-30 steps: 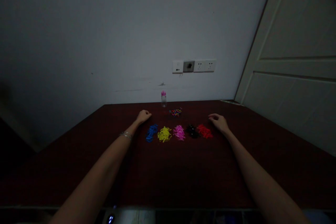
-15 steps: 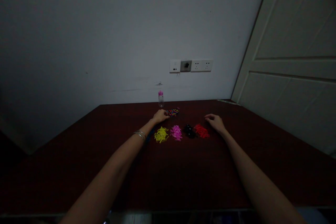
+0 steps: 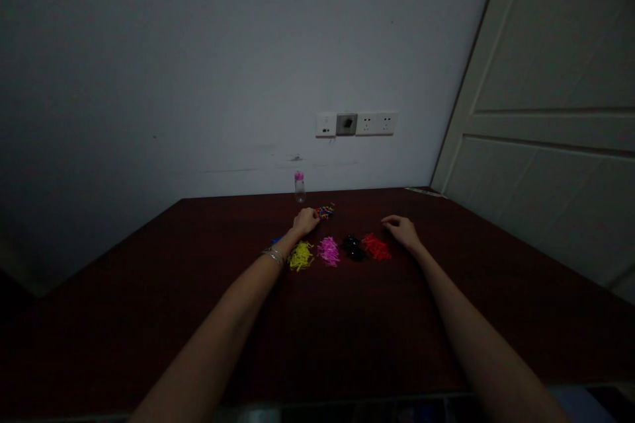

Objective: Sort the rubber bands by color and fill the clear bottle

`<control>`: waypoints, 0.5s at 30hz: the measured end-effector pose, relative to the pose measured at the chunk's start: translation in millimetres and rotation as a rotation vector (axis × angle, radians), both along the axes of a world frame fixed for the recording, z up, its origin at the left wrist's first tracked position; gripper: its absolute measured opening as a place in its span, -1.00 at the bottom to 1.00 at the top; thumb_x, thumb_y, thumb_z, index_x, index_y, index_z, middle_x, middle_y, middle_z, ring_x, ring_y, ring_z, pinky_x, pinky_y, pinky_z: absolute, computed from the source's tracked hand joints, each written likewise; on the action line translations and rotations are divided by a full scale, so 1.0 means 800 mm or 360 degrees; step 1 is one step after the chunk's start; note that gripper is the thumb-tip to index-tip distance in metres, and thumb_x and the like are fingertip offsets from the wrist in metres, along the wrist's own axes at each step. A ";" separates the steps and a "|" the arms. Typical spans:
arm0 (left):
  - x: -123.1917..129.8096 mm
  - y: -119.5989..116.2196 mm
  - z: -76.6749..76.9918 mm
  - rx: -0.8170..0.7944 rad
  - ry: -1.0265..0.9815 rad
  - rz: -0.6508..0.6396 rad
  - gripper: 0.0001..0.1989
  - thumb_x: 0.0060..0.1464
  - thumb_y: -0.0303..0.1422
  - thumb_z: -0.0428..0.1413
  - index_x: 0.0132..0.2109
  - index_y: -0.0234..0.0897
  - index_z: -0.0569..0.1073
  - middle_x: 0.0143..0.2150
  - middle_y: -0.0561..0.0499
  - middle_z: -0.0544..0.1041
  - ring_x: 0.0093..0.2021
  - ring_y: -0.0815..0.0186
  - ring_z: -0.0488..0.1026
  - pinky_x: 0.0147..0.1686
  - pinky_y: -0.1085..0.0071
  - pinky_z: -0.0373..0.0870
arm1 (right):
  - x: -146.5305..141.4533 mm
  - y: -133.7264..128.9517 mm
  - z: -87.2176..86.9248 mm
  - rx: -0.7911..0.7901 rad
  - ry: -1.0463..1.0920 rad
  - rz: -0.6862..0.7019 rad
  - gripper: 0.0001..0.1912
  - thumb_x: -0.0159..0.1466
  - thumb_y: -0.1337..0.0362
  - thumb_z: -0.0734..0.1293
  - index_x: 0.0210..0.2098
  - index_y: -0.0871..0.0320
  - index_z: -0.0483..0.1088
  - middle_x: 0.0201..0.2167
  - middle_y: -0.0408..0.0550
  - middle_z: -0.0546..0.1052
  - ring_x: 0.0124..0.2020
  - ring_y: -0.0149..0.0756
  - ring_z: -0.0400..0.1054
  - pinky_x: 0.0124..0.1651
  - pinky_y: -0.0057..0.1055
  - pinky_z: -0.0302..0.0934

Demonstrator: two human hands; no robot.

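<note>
My left hand [image 3: 306, 220], with bracelets at the wrist, reaches to the near left edge of a mixed multicoloured pile [image 3: 326, 211] of what look like small rubber bands. Its fingers are pinched together; what they hold, if anything, is too small to make out. My right hand [image 3: 403, 230] rests on the table just beyond the red pile [image 3: 377, 247], fingers loosely stretched leftward, holding nothing visible. Leftward from the red lie a black pile [image 3: 354, 248], a pink pile [image 3: 328, 251] and a yellow pile [image 3: 300, 256]. Part of a blue pile [image 3: 276, 240] shows behind my left wrist.
A small clear bottle [image 3: 300, 190] with a pink top stands at the back of the dark red table [image 3: 347, 330], near the wall. Wall sockets [image 3: 356, 124] are above it. A pale panelled door [image 3: 540, 145] rises on the right. The light is dim.
My left hand has shifted slightly right relative to the piles, and some blue bands now show behind its wrist. My right hand stays in place. The whole view has slid a little left.
</note>
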State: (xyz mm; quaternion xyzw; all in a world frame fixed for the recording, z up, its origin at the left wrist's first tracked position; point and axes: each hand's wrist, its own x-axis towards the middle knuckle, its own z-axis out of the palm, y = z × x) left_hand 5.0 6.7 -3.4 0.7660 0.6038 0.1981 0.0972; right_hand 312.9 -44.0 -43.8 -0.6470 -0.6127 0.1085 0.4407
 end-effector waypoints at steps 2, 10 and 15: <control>-0.002 0.000 0.001 -0.0001 -0.0027 0.0002 -0.80 0.01 -0.31 0.07 -0.23 -0.23 0.52 -0.22 -0.06 0.53 -0.21 0.32 0.43 -0.25 0.50 0.28 | 0.001 0.001 -0.002 0.0000 -0.0015 -0.0001 -0.77 0.03 0.30 0.22 -0.38 0.16 0.48 -0.36 -0.05 0.54 -0.30 -0.27 0.40 -0.22 -0.41 0.22; -0.024 0.002 0.010 0.0061 -0.0096 -0.0001 -0.81 -0.02 -0.38 0.06 -0.25 -0.24 0.53 -0.25 -0.07 0.53 -0.24 0.29 0.43 -0.26 0.48 0.29 | 0.000 0.001 0.001 -0.0037 -0.0029 -0.0011 -0.78 0.03 0.32 0.22 -0.39 0.17 0.48 -0.39 -0.05 0.55 -0.32 -0.26 0.41 -0.23 -0.41 0.22; -0.037 0.005 0.018 0.0106 -0.0093 -0.0039 -0.81 -0.04 -0.42 0.07 -0.27 -0.27 0.54 -0.26 -0.09 0.53 -0.24 0.28 0.44 -0.24 0.48 0.28 | -0.002 -0.003 0.005 -0.0027 -0.0026 -0.0008 -0.78 0.03 0.31 0.22 -0.39 0.18 0.48 -0.37 -0.04 0.55 -0.31 -0.27 0.41 -0.21 -0.41 0.23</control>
